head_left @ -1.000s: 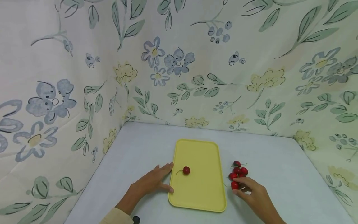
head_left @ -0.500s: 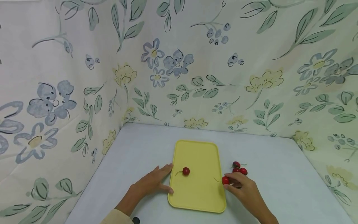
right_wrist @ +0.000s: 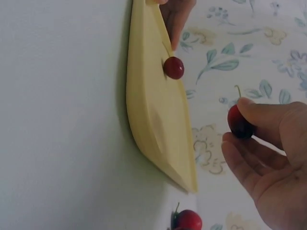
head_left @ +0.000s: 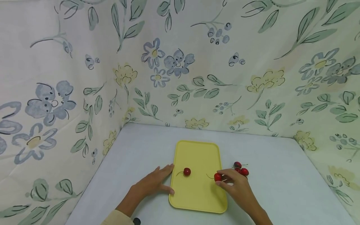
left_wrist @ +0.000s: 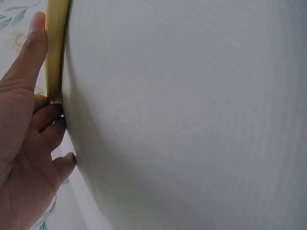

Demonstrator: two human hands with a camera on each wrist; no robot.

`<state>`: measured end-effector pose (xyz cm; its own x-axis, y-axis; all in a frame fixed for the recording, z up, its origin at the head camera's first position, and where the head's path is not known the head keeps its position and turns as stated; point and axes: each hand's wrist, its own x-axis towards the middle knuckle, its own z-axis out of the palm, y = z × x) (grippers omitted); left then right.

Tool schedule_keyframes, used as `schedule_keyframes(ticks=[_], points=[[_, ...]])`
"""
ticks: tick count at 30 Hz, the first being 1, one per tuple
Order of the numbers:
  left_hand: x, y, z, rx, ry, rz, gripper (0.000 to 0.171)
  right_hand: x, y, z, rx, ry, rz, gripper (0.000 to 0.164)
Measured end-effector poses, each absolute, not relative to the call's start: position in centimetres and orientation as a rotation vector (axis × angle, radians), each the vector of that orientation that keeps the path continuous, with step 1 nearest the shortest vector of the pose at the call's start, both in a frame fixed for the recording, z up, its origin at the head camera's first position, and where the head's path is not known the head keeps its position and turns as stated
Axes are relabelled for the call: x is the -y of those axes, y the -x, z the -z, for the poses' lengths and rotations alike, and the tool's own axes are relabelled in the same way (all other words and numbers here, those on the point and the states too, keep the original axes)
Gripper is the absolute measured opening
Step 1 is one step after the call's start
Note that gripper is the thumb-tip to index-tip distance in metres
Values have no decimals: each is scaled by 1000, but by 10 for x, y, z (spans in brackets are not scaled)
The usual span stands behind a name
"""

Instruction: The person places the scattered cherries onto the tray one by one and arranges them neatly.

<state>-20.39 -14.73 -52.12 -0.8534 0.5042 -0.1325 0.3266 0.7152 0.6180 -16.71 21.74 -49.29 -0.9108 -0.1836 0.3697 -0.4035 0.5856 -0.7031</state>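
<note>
Right hand [head_left: 235, 182]: thumb and fingertips pinch a held cherry; the other fingers sit below, bent, as the right wrist view shows.
Held cherry [head_left: 217, 177]: bright red, raised above the right part of the yellow tray [head_left: 198, 195], clear of its surface; its thin stem points left and slightly up in the head view.
Left hand [head_left: 154, 182]: fingers and thumb spread apart, touching the tray's left long side; in the left wrist view the thumb lies against the yellow side.
Tray: flat on the table, long sides running away from the person, with a low raised rim.
Second cherry [head_left: 187, 171]: dark red, lying in the tray left of centre, stem toward the left rim.
Pile [head_left: 245, 172]: at least three cherries close together on the table, right of the tray and just beyond the right hand, which may hide more.
Table [head_left: 272, 159]: pale, smooth.
Cloth [head_left: 202, 103]: floral print in blue, green and yellow, hanging behind the table and along both sides.
Sleeve [head_left: 118, 218]: beige, on the left arm.
Black thing [head_left: 137, 221]: small, beside the sleeve; cannot tell what.
</note>
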Motion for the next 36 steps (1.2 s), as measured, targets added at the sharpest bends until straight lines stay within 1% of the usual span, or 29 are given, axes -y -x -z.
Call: schedule_keyframes(ticks=[10, 16, 22, 29, 36], points=[[148, 204, 520, -2626, -666, -869, 112, -200, 172, 491, 2630, -431, -1310, 39], [147, 203, 518, -2622, -662, -877, 111, -188, 173, 492, 2600, -501, -1338, 38], [147, 203, 518, -2625, -649, -874, 111, -180, 174, 495, 2577, -572, -1350, 34], [148, 203, 517, -2625, -661, -880, 111, -169, 175, 498, 2580, -603, -1385, 32], [148, 205, 518, -2616, -667, -878, 111, -158, 175, 503, 2580, -609, -1405, 35]])
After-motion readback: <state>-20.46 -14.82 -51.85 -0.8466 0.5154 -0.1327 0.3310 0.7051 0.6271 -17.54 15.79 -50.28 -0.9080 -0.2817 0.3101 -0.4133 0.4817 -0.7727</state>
